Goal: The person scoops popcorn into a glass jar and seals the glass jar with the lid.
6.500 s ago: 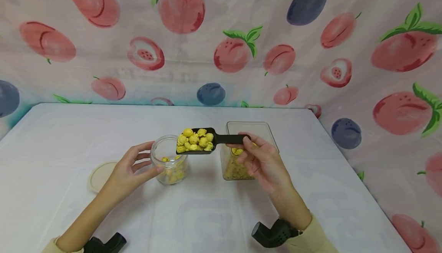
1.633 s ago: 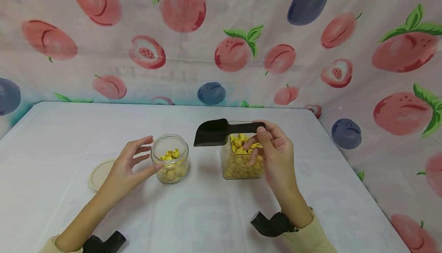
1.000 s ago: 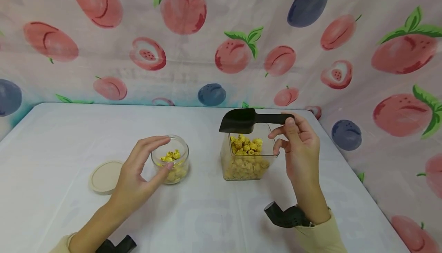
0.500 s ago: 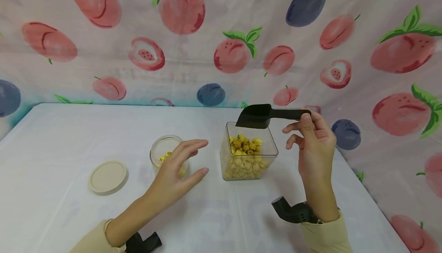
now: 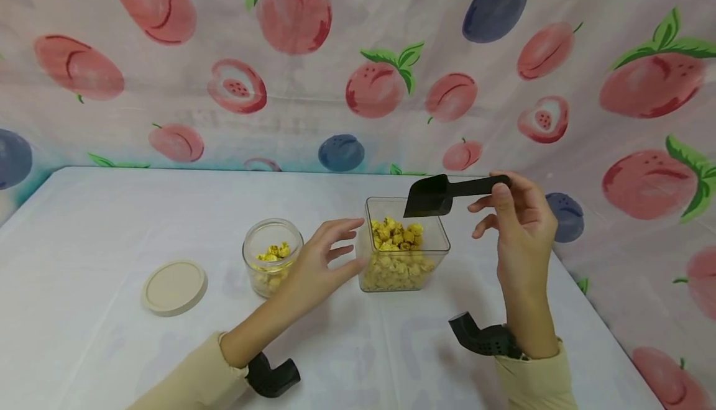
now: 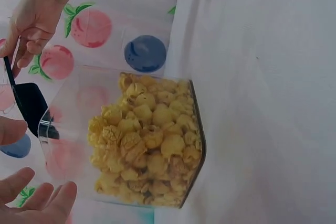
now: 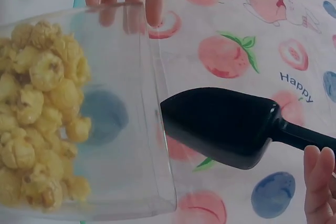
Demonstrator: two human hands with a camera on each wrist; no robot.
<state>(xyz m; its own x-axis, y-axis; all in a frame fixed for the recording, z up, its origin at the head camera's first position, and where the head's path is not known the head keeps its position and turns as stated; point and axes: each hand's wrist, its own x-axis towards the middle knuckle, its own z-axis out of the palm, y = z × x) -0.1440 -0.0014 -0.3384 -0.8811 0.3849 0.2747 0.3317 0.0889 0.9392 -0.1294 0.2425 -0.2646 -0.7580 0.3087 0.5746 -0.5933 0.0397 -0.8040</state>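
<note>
Backdrop: fruit-printed cloth hangs along the far and right sides of the scene.
Table: white-covered tabletop carries everything else.
Square container: clear square plastic tub stands right of centre, part filled with yellow popcorn; upright, open at the top.
Left hand: left hand sits between jar and tub, fingers spread and relaxed, tips at the tub's left wall; it grips nothing. Contact with the wall cannot be confirmed.
Right hand: right hand is raised at the right of the tub, thumb and fingers pinching the handle of the scoop.
Scoop: black plastic scoop hangs in the air over the tub's far right corner, bowl tilted down to the left, no popcorn visible in it.
Jar: small round glass jar stands left of the tub, just apart from it, with a little popcorn inside.
Lid: round beige lid lies flat, left of the jar, apart from it.
</note>
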